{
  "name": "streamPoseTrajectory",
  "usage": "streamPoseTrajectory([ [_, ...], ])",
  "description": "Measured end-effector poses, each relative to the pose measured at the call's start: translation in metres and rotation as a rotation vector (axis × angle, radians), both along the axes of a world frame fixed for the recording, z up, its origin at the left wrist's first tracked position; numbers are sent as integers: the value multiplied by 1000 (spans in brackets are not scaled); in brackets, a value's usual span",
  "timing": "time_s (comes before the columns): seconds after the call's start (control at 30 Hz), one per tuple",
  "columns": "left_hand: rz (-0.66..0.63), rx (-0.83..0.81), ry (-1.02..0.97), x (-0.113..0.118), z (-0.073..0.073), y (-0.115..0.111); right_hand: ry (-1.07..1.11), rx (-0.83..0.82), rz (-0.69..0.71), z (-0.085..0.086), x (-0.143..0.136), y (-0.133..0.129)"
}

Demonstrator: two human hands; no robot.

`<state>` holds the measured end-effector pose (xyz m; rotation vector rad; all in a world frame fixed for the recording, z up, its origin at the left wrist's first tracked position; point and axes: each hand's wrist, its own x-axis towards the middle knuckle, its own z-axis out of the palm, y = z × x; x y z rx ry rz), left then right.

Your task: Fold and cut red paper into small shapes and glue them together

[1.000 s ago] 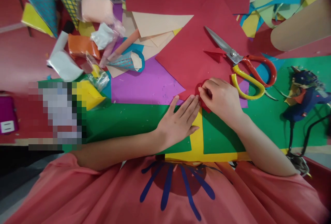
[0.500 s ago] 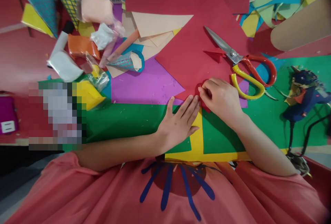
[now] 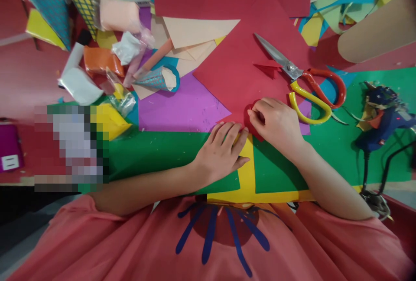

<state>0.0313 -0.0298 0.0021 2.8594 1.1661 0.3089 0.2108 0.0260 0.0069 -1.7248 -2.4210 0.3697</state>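
Red paper point(image 3: 240, 73) lies before the person, scissors point(image 3: 294, 71) resting partly on it, likely for easy reach. The left hand point(image 3: 218, 153) spreads loosely, fingertips touching the near red edge, perhaps steadying it. The right hand point(image 3: 277, 118) curls nearly closed over a scrap point(image 3: 256, 133); any pinch is hidden.

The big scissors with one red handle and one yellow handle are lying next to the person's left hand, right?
Not quite: the big scissors, with one red handle and one yellow handle, are lying next to the person's right hand, not the left hand. The head view shows this.
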Motion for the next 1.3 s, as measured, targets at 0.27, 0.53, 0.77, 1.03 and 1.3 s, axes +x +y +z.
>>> streamPoseTrajectory([
  [0.27,-16,-21,27,-6,8,4,8,-17,2,-2,0,0],
  [0.53,-59,-42,125,-8,13,4,5,-38,-7,2,-1,1],
  [0.77,-69,-66,171,-7,9,2,32,-34,-6,1,0,1],
  [1.03,-33,-141,265,3,14,4,152,-148,23,7,8,7],
  [1.3,-43,-204,352,16,22,4,246,-210,4,7,12,11],
])
